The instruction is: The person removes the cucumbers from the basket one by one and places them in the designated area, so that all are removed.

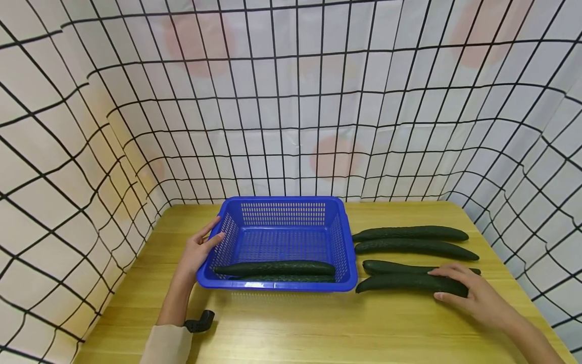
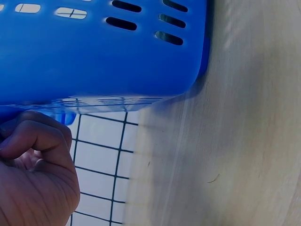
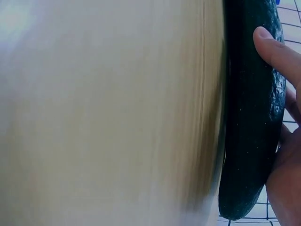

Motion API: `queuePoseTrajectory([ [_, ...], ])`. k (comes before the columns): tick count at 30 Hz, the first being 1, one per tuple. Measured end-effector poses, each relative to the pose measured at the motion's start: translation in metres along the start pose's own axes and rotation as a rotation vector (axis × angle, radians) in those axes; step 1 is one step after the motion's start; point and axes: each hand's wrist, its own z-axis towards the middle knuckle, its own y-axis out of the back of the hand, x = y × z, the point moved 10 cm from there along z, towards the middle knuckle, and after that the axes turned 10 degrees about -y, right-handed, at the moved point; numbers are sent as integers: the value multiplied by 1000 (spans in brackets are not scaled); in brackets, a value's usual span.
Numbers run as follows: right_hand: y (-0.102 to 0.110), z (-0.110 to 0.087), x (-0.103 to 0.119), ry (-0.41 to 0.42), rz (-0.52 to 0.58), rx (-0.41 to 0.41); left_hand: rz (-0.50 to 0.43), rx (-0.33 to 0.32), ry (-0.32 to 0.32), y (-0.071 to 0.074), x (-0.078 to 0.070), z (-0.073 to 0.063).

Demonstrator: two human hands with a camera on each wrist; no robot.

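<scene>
My left hand [image 1: 198,249] grips the left rim of a blue plastic basket [image 1: 278,286], and its curled fingers show beside the basket wall in the left wrist view. Two dark green cucumbers [image 1: 275,268] lie side by side along the basket's near wall. On the right, my right hand [image 1: 473,296] holds the nearest cucumber [image 1: 402,283], thumb on the near side and fingers over its top. In the right wrist view the thumb [image 3: 277,49] presses on that cucumber's skin. Just behind it lies another cucumber [image 1: 391,268], partly covered by the fingers.
Two more cucumbers [image 1: 416,246] lie further back on the wooden table [image 1: 291,328], right of the basket. A black wire grid [image 1: 297,96] with white sheeting behind it stands along the back and both sides. A black device [image 1: 200,322] is worn at the left wrist.
</scene>
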Motion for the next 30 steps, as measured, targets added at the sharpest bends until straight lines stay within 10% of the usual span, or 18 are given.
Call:
queuePoseTrajectory([
  [30,-5,17,-1,-67,-55,29,10,14,-23,1,2,2],
])
